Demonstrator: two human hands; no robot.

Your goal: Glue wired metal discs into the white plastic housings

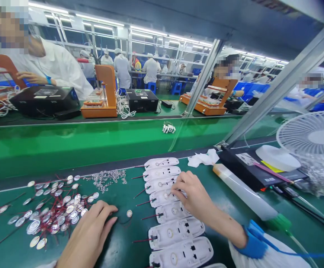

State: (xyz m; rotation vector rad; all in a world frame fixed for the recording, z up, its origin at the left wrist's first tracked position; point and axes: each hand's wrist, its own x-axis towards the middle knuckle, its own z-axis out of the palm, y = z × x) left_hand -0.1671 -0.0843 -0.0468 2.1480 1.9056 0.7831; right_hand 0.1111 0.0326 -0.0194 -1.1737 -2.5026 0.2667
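Note:
My left hand (90, 234) rests low over the green bench, thumb and forefinger apart with nothing visible between them. Just right of its fingertips lies a small round disc (129, 213) on a thin dark wire. My right hand (191, 195) is over a white plastic housing (156, 201), thumb and forefinger pinched on what looks like a thin wire running to a small disc (166, 195) inside. Several such housings form a column, most with red wires (146, 203) sticking out to the left. The pinching fingertips partly hide the wire's end.
A pile of wired discs (58, 204) and scattered small clear pieces (108, 178) lie to the left. To the right are a large tube with a green end (245, 191), a black box (240, 169) and a white fan (312, 136). Metal posts (203, 76) and a co-worker (55, 65) stand beyond.

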